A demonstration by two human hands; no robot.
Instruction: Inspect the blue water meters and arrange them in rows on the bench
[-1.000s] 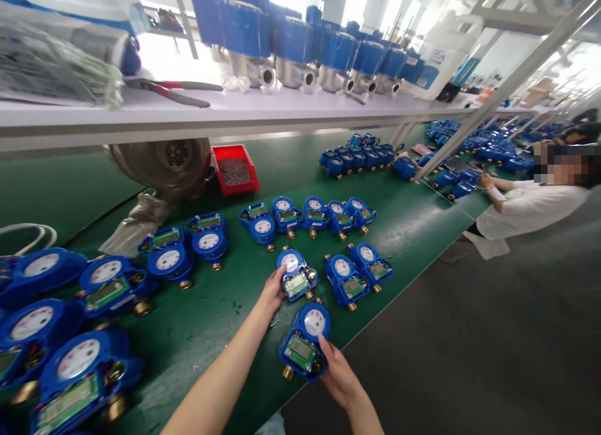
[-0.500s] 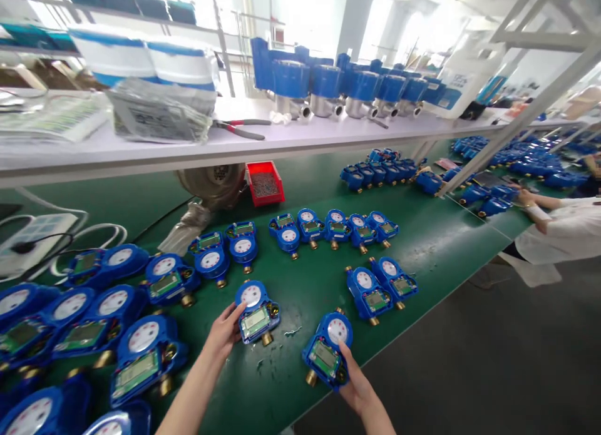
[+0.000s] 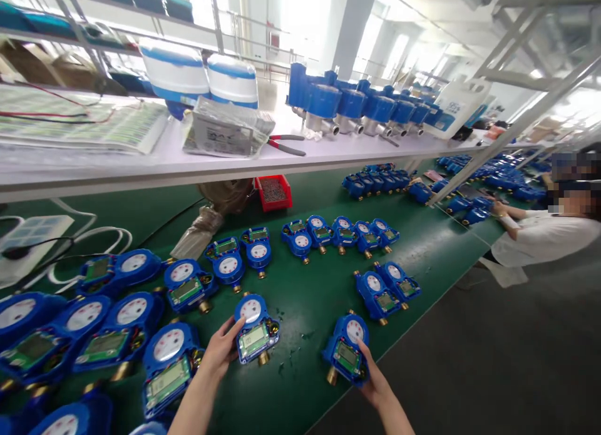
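My left hand (image 3: pixel 223 347) grips the left side of a blue water meter (image 3: pixel 256 328), thumb near its round white dial. This meter has a lit display, a green circuit board and a brass fitting at its lower end. To the right, my right hand (image 3: pixel 378 378) is closed round the right edge of a second blue water meter (image 3: pixel 348 350), close to the table's front edge. The display of this one looks dark. Just beyond it lies a pair of similar meters (image 3: pixel 387 288). Small wet spots (image 3: pixel 300 342) dot the green table between my hands.
Several more water meters (image 3: pixel 169 366) crowd the left side, and a row (image 3: pixel 345 231) lies farther back. A red bin (image 3: pixel 275 194) of small parts sits under the white shelf (image 3: pixel 225 166). Pliers (image 3: pixel 288 145) rest on that shelf. A co-worker (image 3: pixel 554 225) sits at right.
The camera view has swung left, so the bench appears farther right. My hands have moved slightly apart, the left meter going left and the right meter right. Both grips stay the same.
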